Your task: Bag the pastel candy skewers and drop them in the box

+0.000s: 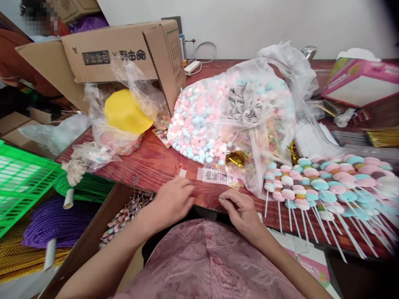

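My left hand (174, 199) rests at the near edge of the red-brown wooden table (149, 162), fingers curled down, and nothing shows in them. My right hand (241, 209) sits close beside it, fingers bent in a loose pinch on something I cannot make out. Just beyond both hands lies a small printed packet (216, 175). A big clear bag of pink, blue and white marshmallow candies (215, 120) fills the table's middle. To the right lies a row of several candy skewers on white sticks (327, 182), overhanging the edge.
An open cardboard box (124, 54) and a clear bag holding a yellow cup (126, 112) stand at the back left. A green plastic crate (21, 178) and purple and green cord spools (52, 220) sit at the left. A pink box (361, 83) is at the far right. Another person is partly visible at the top left.
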The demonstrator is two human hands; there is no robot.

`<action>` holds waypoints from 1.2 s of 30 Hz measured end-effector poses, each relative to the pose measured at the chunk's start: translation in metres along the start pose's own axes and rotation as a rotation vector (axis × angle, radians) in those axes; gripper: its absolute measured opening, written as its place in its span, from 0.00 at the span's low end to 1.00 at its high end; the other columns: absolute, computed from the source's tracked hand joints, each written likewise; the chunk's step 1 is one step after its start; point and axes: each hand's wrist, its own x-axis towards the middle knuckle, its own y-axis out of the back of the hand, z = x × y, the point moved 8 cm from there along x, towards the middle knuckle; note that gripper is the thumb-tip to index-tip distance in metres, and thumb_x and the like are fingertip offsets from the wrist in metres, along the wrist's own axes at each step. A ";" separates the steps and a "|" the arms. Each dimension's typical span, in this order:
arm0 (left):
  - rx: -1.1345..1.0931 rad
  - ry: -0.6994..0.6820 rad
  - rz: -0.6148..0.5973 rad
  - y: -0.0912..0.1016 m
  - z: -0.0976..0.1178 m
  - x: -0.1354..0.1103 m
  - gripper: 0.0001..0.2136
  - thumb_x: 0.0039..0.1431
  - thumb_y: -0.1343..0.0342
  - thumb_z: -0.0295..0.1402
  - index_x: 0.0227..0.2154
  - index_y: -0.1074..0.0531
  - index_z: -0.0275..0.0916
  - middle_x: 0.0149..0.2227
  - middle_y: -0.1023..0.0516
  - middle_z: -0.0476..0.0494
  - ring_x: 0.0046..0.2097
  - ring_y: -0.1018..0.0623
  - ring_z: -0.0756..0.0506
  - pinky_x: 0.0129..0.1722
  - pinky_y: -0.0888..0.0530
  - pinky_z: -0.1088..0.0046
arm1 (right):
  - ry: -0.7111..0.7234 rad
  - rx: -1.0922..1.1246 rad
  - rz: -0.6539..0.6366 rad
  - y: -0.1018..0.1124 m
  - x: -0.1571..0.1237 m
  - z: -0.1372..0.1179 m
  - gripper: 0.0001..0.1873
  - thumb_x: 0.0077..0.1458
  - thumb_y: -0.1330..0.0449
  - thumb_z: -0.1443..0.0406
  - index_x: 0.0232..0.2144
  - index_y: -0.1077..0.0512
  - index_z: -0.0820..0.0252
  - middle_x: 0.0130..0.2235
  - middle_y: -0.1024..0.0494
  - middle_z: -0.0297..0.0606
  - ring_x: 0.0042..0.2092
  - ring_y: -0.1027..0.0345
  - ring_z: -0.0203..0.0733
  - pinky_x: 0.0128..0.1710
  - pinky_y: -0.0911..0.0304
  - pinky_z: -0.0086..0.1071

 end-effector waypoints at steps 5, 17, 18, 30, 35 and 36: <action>0.193 -0.296 0.076 -0.027 0.086 0.104 0.10 0.62 0.53 0.23 0.41 0.27 0.32 0.44 0.27 0.34 0.50 0.29 0.37 0.45 0.29 0.61 | 0.149 -0.571 0.155 0.052 -0.019 0.003 0.09 0.61 0.47 0.73 0.36 0.27 0.60 0.36 0.21 0.42 0.39 0.29 0.42 0.40 0.35 0.35; 0.092 -0.355 0.287 -0.041 0.062 0.107 0.10 0.58 0.53 0.19 0.30 0.27 0.35 0.32 0.26 0.38 0.37 0.27 0.42 0.33 0.32 0.67 | 0.031 -1.085 -0.219 0.074 -0.030 0.035 0.12 0.53 0.42 0.76 0.30 0.24 0.55 0.36 0.22 0.40 0.41 0.36 0.47 0.39 0.50 0.42; 0.077 -0.355 0.319 -0.041 0.061 0.106 0.11 0.58 0.53 0.19 0.29 0.27 0.35 0.31 0.26 0.39 0.36 0.27 0.42 0.33 0.32 0.67 | 0.038 -1.076 -0.207 0.077 -0.028 0.034 0.12 0.53 0.42 0.76 0.30 0.25 0.55 0.36 0.22 0.40 0.40 0.36 0.47 0.39 0.50 0.42; 0.062 -0.183 0.227 -0.036 0.068 0.115 0.09 0.55 0.49 0.19 0.32 0.25 0.34 0.38 0.25 0.37 0.45 0.27 0.38 0.39 0.29 0.64 | 0.081 -0.668 0.404 0.176 -0.010 0.030 0.07 0.60 0.42 0.68 0.37 0.24 0.56 0.36 0.18 0.39 0.39 0.25 0.44 0.41 0.33 0.39; -0.029 -0.217 0.397 -0.033 0.051 0.102 0.11 0.57 0.51 0.20 0.26 0.27 0.36 0.32 0.26 0.39 0.39 0.28 0.42 0.38 0.30 0.65 | -0.020 -0.527 0.620 0.206 -0.030 -0.012 0.05 0.56 0.37 0.66 0.37 0.22 0.52 0.36 0.18 0.36 0.39 0.23 0.48 0.45 0.32 0.45; -0.043 -0.218 0.415 -0.034 0.048 0.099 0.11 0.59 0.51 0.21 0.25 0.27 0.36 0.31 0.26 0.40 0.38 0.28 0.42 0.38 0.30 0.66 | -0.078 -0.457 0.693 0.214 -0.040 -0.021 0.06 0.56 0.36 0.66 0.37 0.22 0.51 0.36 0.18 0.36 0.39 0.24 0.49 0.44 0.31 0.46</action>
